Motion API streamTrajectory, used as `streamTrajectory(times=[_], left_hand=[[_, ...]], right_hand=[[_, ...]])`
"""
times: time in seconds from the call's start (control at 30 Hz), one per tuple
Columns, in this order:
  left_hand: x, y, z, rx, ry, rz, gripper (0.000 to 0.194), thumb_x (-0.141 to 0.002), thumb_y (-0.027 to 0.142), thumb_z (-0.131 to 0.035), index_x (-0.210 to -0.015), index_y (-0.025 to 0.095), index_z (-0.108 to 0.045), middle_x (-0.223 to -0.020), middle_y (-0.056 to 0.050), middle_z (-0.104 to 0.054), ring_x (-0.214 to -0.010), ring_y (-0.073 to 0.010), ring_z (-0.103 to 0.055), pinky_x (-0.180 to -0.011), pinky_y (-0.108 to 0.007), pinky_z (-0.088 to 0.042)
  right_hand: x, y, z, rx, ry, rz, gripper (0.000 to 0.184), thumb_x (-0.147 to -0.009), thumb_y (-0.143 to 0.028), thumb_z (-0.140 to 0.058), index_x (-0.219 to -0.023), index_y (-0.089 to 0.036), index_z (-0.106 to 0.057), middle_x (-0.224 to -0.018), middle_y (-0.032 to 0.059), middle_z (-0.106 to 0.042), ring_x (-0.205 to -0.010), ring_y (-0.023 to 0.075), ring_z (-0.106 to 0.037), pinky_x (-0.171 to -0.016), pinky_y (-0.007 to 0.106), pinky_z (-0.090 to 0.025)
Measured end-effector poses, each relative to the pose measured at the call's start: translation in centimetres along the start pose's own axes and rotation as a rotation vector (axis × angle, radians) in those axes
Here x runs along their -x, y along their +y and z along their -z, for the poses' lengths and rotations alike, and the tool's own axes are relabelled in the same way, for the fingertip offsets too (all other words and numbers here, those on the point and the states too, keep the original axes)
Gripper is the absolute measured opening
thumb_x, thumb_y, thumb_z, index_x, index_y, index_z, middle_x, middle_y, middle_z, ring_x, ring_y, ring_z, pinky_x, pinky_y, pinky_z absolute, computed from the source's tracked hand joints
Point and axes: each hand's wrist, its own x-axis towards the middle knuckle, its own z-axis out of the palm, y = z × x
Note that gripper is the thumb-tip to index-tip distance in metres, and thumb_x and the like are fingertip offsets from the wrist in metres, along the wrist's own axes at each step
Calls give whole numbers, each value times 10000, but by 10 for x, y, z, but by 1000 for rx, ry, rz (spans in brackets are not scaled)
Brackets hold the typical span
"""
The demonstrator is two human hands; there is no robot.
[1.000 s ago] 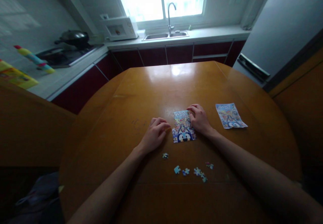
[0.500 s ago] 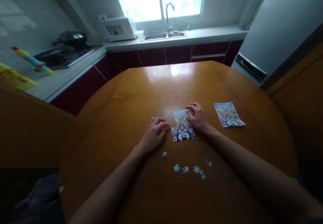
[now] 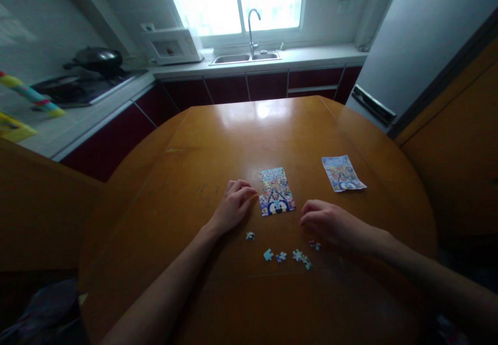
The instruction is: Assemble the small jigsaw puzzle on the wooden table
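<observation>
A mostly assembled jigsaw puzzle (image 3: 277, 192) lies flat on the wooden table, with a blue cartoon dog's face along its bottom. Just off its left edge rests my left hand (image 3: 235, 202), fingers curled and pressed together; whatever they may hold is hidden. To the puzzle's lower right hovers my right hand (image 3: 324, 218), fingers loosely bent and thumb apart, with nothing visible in it. Below the puzzle are loose jigsaw pieces: a pale blue one (image 3: 268, 254), a small group (image 3: 301, 257), reddish ones (image 3: 315, 245) near my right hand, and some (image 3: 249, 236) beside my left wrist.
A creased printed sheet (image 3: 343, 173) with the same picture lies on the right of the table (image 3: 218, 137). Beyond the table are a counter with a sink (image 3: 245, 58), a microwave (image 3: 173, 46) and a stove with a wok (image 3: 97, 59). A fridge (image 3: 412, 44) stands at the right.
My right hand has left the puzzle's upper right edge and come back toward me, to its lower right. My left hand stays by the left edge. The view has shifted slightly.
</observation>
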Motion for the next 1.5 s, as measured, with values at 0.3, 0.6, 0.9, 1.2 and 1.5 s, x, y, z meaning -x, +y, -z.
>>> streamTrajectory(times=[0.3, 0.6, 0.9, 1.2, 1.5], left_hand=[[-1, -6, -3, -10, 29, -13, 153, -968, 198, -529, -1004, 200, -678, -1083, -69, -597, -1064, -237, -481, -973, -434, -451], [-2, -3, -1, -17, 12, 8, 172, -974, 214, -518, -992, 210, -688, -1090, -65, -600, -1072, -235, -489, -993, -432, -447], [-3, -7, -1, -26, 18, -12, 176, -958, 195, -506, -994, 204, -678, -1087, -73, -594, -1053, -242, -479, -952, -437, -461], [-2, -7, -1, -31, 5, 0, 194, -942, 157, -501, -1000, 207, -680, -1095, -68, -598, -1063, -243, -484, -967, -445, -455], [-2, -5, -1, -24, 3, -4, 200, -925, 124, -511, -995, 208, -679, -1103, -63, -595, -1065, -239, -482, -967, -432, -454]], right_hand=[[32, 1, -13, 15, -89, -127, 183, -925, -138, -560, -986, -222, -710, -1011, 49, -632, -870, 155, -614, -798, 290, -495], [40, 4, -22, 92, 114, -238, 36, -919, -230, -630, -911, -203, -652, -969, 50, -635, -845, 169, -601, -757, 298, -482], [33, 14, -15, 112, 2, -23, 175, -929, -209, -596, -1065, -230, -703, -1010, 64, -632, -878, 174, -601, -782, 316, -492], [33, 20, -24, 103, 68, -2, 74, -918, -215, -613, -933, -206, -686, -955, 60, -632, -859, 175, -589, -769, 320, -485], [32, 22, -33, 95, 162, -14, 52, -888, -186, -618, -901, -205, -664, -926, 62, -642, -849, 185, -593, -742, 323, -484]])
